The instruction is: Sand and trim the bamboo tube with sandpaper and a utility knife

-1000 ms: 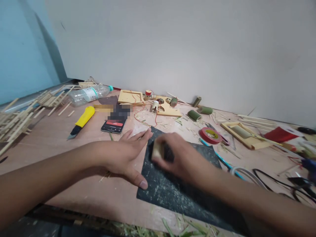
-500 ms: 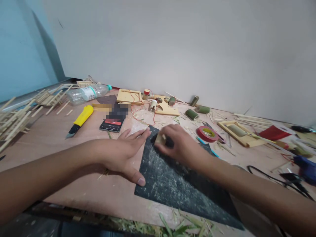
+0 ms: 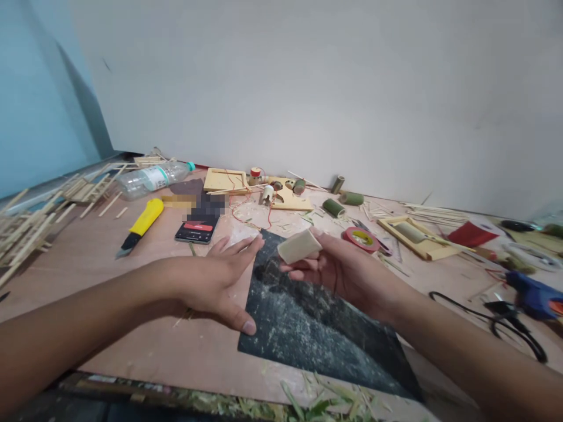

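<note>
– Where's the piece right now?

– In the right hand (image 3: 347, 272). It's a pale cream rectangular block (image 3: 299, 246), gripped at its right end, fingers curled beneath and the thumb closed against it. The rest of the block sticks out left of the fingertips, clear of the table, above the far end of the black gritty sandpaper sheet (image 3: 308, 334).

– What's the block like?

– It has flat faces and fairly crisp edges, it's matt, and it looks like smooth light wood. The sheet below is dark and coarse, dusted with pale powder, and lies flat on the brown wooden tabletop (image 3: 132, 346).

– And the other hand?

– The left hand (image 3: 211, 281) is spread flat, palm down, gripping nothing. It lies just left of the sheet, with the thumb tip touching the sheet's left edge and the fingers pointing toward its far corner.

– What's around them?

– Beyond the left hand is a dark smartphone (image 3: 197, 230), and left of that a yellow-handled utility knife (image 3: 143, 223). A clear plastic bottle (image 3: 152, 177) lies on its side farther back. Just beyond the right hand lies a red tape roll (image 3: 361, 238), with short green bamboo tubes (image 3: 333, 207) behind it. A blue glue gun (image 3: 534, 296) sits at the far right.
</note>
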`<state>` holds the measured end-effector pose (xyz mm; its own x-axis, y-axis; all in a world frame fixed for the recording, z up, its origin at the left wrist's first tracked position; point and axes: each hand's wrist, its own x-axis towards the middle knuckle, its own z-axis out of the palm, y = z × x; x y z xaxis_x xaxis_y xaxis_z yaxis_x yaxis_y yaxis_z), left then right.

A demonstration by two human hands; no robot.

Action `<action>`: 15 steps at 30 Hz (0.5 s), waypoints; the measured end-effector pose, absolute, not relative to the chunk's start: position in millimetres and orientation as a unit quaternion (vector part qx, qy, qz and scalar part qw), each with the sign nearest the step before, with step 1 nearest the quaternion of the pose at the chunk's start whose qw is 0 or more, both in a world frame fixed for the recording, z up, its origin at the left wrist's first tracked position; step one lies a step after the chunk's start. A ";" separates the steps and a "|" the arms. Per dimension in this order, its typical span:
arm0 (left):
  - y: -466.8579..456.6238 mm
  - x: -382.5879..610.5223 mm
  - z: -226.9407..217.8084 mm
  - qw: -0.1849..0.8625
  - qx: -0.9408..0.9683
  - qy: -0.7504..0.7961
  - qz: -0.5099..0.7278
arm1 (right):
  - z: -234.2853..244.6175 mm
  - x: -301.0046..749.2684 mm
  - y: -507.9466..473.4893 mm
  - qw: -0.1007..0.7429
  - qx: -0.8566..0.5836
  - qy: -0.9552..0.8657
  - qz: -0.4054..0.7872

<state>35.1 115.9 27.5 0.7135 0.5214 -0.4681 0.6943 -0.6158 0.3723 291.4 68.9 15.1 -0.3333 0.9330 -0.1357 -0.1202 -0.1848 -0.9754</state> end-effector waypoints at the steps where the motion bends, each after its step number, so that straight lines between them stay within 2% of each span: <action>1: 115.6 35.0 27.4 0.274 0.884 0.345 -0.158 | 15.7 289.0 63.7 0.405 -0.386 -0.442 0.701; 4: 114.8 35.5 28.9 0.275 0.880 0.353 -0.157 | 14.6 287.5 56.7 0.402 -0.348 -0.374 0.760; 9: 113.4 37.6 33.5 0.286 0.869 0.364 -0.173 | 11.5 290.7 55.0 0.388 -0.310 -0.373 0.784; 13: 114.7 36.9 32.3 0.289 0.867 0.367 -0.174 | 10.0 290.3 49.4 0.392 -0.322 -0.419 0.753; 15: 115.4 36.4 31.8 0.291 0.867 0.365 -0.174 | 8.7 292.8 49.8 0.382 -0.355 -0.501 0.691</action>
